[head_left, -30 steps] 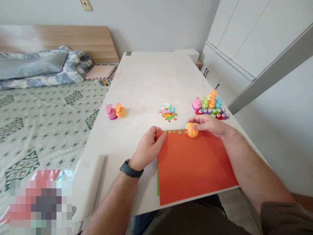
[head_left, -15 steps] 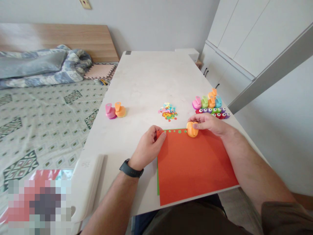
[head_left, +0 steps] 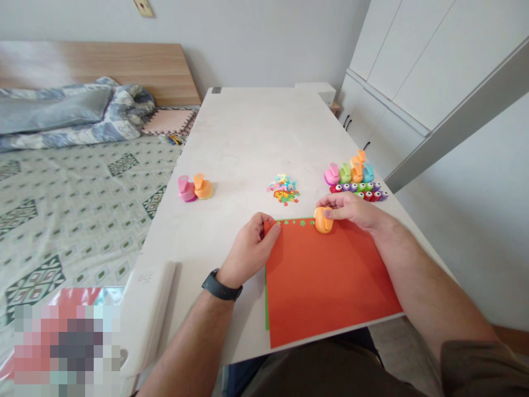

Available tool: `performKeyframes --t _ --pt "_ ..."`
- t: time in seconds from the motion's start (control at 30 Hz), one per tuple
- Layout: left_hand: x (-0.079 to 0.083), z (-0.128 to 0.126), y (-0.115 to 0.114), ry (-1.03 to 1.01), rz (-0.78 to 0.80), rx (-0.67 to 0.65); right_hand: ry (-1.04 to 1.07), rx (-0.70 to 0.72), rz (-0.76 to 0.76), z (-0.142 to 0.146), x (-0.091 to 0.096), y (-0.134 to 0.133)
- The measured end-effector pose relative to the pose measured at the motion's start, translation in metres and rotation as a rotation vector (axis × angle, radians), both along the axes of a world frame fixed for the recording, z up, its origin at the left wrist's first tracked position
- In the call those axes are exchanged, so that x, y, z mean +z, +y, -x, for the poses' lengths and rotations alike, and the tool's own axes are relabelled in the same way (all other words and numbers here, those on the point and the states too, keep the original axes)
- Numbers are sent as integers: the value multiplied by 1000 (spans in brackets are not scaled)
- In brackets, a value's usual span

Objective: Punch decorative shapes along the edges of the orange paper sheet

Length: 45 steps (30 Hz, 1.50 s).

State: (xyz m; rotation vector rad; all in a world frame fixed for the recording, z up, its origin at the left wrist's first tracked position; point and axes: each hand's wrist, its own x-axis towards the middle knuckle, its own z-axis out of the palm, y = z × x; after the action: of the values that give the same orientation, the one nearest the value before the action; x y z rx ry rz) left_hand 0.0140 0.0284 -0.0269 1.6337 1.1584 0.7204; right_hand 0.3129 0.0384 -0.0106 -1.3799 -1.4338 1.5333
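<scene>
My left hand point(head_left: 257, 242) pinches the far left corner of a red sheet of paper point(head_left: 326, 281), thumb on top. A green sheet point(head_left: 266, 309) lies beneath and peeks out along the left and far edges. In my right hand point(head_left: 349, 212) is an orange craft punch point(head_left: 323, 220), gripped at the sheet's far edge with the thumb on its lever. Several small cut-out shapes run along that edge between my hands, showing green through the red. Beyond the paper lies a pile of colourful punched paper shapes point(head_left: 285, 189).
A pink punch point(head_left: 187, 189) and another orange punch point(head_left: 202, 186) stand at the left on the white table point(head_left: 248, 138). More colourful punches point(head_left: 345, 172) and rows of small punches point(head_left: 363, 188) sit at the right. A long white device point(head_left: 149, 314) lies near the front left edge.
The orange punch in my right hand has shifted very slightly left along the paper's far edge. My left hand keeps its hold on the corner.
</scene>
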Motion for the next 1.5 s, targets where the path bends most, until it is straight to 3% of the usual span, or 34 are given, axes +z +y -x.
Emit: performKeyframes --t 0.6,0.87,1.27,1.5 --pt "-1 -1 0 12 -23 -3 -47 -61 -8 1 -4 2" --pt "-1 -1 0 18 -9 -1 9 22 -43 -1 -1 -1" --pt "1 -1 -1 -35 34 3 117 -320 -165 0 -6 6" --pt "6 -1 -1 10 -1 -10 198 -302 -225 8 -1 3"
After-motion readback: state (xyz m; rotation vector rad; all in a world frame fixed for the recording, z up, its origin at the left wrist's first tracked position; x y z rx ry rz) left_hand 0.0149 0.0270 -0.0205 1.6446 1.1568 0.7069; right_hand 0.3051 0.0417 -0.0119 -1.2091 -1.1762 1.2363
